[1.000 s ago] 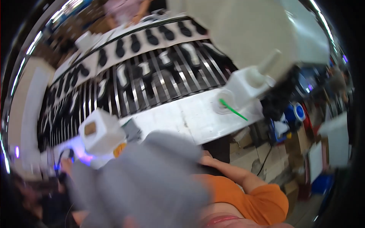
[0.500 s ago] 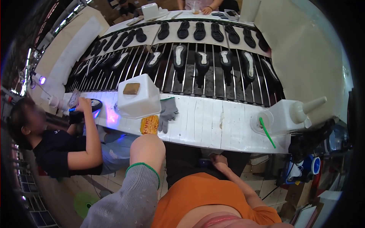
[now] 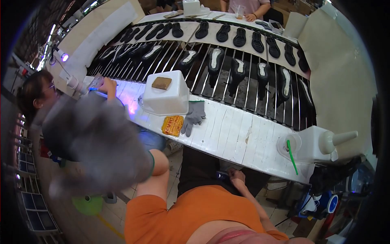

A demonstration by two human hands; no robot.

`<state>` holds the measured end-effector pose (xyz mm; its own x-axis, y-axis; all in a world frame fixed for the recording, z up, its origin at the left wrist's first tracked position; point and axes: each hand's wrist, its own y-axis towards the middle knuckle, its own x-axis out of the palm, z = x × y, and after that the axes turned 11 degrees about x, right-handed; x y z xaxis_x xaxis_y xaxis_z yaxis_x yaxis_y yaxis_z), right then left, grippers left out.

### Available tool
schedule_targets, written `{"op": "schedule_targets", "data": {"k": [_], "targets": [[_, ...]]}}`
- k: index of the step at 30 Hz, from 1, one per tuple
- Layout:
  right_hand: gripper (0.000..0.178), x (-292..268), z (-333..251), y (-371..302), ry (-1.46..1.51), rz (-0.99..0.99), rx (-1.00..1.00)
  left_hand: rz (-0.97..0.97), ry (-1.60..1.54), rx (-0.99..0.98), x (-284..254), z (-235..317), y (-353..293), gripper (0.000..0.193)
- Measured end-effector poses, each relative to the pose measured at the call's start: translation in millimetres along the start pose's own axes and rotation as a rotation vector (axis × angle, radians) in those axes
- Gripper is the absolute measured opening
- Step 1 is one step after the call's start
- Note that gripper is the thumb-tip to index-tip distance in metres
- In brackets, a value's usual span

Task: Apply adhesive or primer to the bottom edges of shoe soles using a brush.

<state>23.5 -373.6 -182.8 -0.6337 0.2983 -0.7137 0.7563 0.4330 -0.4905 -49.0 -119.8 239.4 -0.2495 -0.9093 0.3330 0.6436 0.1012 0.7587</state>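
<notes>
My left hand (image 3: 101,138), in a grey knit glove with a green cuff, is raised close in front of me at the left. Motion blurs it, so its fingers and anything in them cannot be made out. Low by my lap, under the bench edge, my bare right hand (image 3: 237,177) has its fingers curled in at a small dark, bluish object (image 3: 222,175), too dim to name. On the white bench (image 3: 231,130) lie a second grey glove (image 3: 194,117) and a yellow-orange packet (image 3: 172,125), beside an upturned white tub (image 3: 166,92) with a brown block (image 3: 161,83) on top.
Beyond the bench, black shoes (image 3: 215,65) sit on a metal roller conveyor, with black soles (image 3: 239,37) on a shelf above. A white bottle (image 3: 315,140) and a cup with a green stick (image 3: 291,156) stand at right. A co-worker (image 3: 38,93) sits at left; another is across.
My gloved left hand has swung up into view from the lower left. The view has turned, so the bench sits further right. The co-worker's hand has moved off the shoe toward a cup.
</notes>
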Motion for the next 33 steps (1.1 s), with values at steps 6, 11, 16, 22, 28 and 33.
{"op": "schedule_targets", "data": {"k": [6, 11, 16, 22, 28, 33], "targets": [[0.018, -1, -1, 2, -0.043, 0.020, -0.040, 0.025, 0.060, -0.008, 6, 22, -9, 0.040], [0.018, -3, -2, -1, -0.126, 0.056, -0.032, -0.021, 0.082, -0.029, 12, 39, -3, 0.036], [0.020, -3, -3, -3, -0.126, 0.041, -0.030, -0.040, 0.081, -0.066, 15, 53, 4, 0.033], [0.022, -2, -3, 1, -0.115, -0.017, 0.004, -0.066, 0.093, -0.101, 15, 65, 8, 0.029], [0.022, -3, -2, 0, -0.075, 0.043, -0.017, -0.144, 0.148, -0.186, 26, 93, 27, 0.026], [0.021, -1, 1, 2, -0.047, 0.065, -0.012, -0.210, 0.169, -0.280, 30, 96, 45, 0.024]]}}
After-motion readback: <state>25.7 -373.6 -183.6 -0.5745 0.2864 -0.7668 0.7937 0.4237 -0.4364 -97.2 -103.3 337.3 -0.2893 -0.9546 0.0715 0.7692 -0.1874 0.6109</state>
